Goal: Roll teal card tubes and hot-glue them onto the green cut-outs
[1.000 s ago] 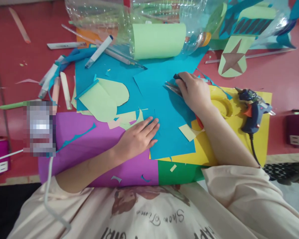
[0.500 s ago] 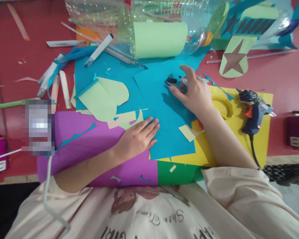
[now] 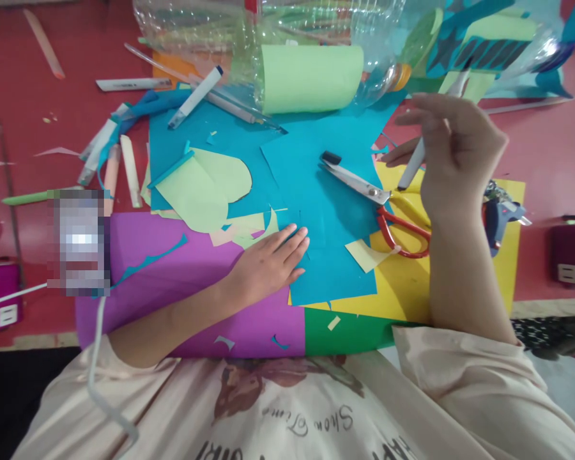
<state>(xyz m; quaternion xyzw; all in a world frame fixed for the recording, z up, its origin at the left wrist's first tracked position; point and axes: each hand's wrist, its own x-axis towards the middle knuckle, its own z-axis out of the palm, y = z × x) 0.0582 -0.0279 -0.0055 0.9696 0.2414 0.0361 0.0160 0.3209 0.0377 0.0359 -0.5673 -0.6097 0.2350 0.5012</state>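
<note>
My left hand (image 3: 268, 263) lies flat with fingers stretched out on the lower left corner of a blue paper sheet (image 3: 326, 217). My right hand (image 3: 453, 150) is raised above the yellow sheet (image 3: 460, 281) and grips a white marker (image 3: 412, 167), its tip pointing down and left. Red-handled scissors (image 3: 381, 201) lie shut across the blue and yellow paper, left of my right hand. The marker's black cap (image 3: 330, 157) rests on the blue sheet by the scissor tips.
A clear plastic bottle (image 3: 287, 45) with a pale green paper roll (image 3: 311, 76) lies at the top. Pale green cut shapes (image 3: 204, 188), markers (image 3: 194, 99) and glue sticks (image 3: 127, 169) lie left. A blue glue gun (image 3: 501, 214) sits right. Purple (image 3: 182, 275) and green (image 3: 345, 332) sheets lie near me.
My right hand has left the scissors on the paper, lifted up and to the right, and now holds the uncapped marker. The cap stays on the blue sheet. My left hand has not moved.
</note>
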